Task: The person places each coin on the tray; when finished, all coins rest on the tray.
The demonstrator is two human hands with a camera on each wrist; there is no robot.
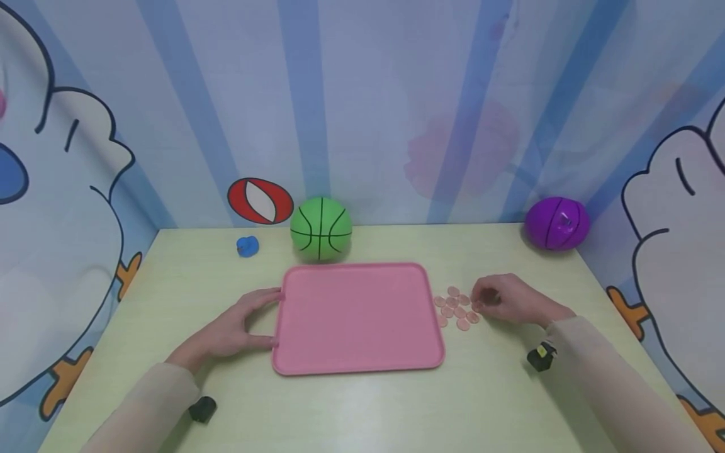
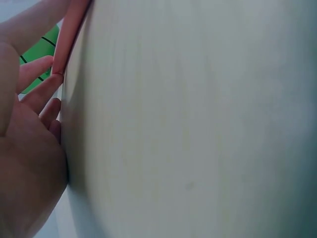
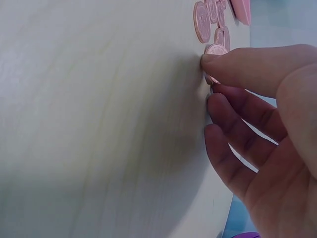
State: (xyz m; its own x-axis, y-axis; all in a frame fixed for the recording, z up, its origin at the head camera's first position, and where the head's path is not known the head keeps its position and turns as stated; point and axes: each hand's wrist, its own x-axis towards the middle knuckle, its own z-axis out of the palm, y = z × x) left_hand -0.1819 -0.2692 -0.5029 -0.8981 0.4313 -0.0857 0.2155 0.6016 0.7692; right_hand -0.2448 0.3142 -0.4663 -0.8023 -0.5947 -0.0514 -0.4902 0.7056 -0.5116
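A pink rectangular tray (image 1: 358, 319) lies flat on the table. My left hand (image 1: 233, 328) rests at its left side, thumb and fingers spread apart with their tips touching the rim; the left wrist view shows the tray's edge (image 2: 69, 39) at the fingertips. To the right of the tray, several copper-coloured coins (image 1: 451, 302) lie loosely grouped. My right hand (image 1: 512, 301) is at the right side of this group. Its thumb and index finger pinch one coin (image 3: 216, 49) close to the tabletop, the thumb covering part of it. The other fingers of that hand are bent below.
A green ball (image 1: 321, 229) with black lines stands behind the tray, and a small blue object (image 1: 247, 246) lies to its left. A purple ball (image 1: 557, 224) sits at the back right corner. Printed cloth (image 1: 374, 113) walls the table's back and sides.
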